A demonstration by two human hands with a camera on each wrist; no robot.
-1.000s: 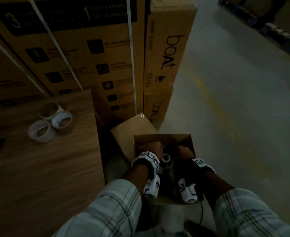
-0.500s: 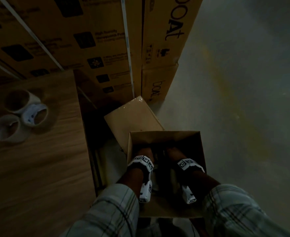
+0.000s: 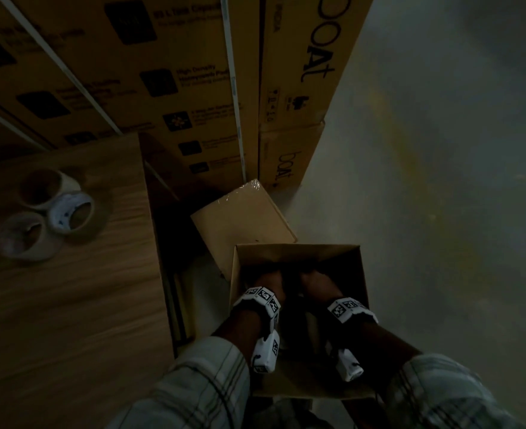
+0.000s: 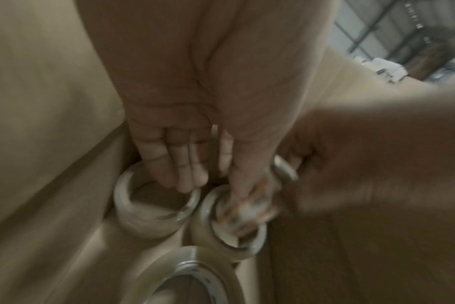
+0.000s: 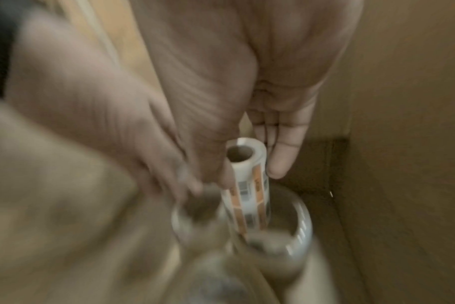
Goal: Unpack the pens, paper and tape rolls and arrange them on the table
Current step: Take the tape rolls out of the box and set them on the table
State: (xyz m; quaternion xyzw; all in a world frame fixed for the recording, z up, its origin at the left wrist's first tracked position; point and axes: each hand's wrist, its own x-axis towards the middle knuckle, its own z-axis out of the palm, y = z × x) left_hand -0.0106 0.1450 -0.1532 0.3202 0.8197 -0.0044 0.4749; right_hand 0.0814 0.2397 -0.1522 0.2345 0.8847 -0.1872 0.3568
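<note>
Three tape rolls [image 3: 46, 213]: clustered, touching, on the bench [image 3: 69, 305]. More clear tape rolls [image 4: 155, 207] and an orange-striped label roll [image 5: 248, 185]: upright inside the open box [image 3: 295, 252].

The head view looks steeply down from above at the open cardboard box [image 3: 299, 305], the counter [image 3: 69, 305] to its left. Both wrist views sit close inside that box, facing down along the fingers, and share the tape rolls [image 4: 156, 209].
</note>
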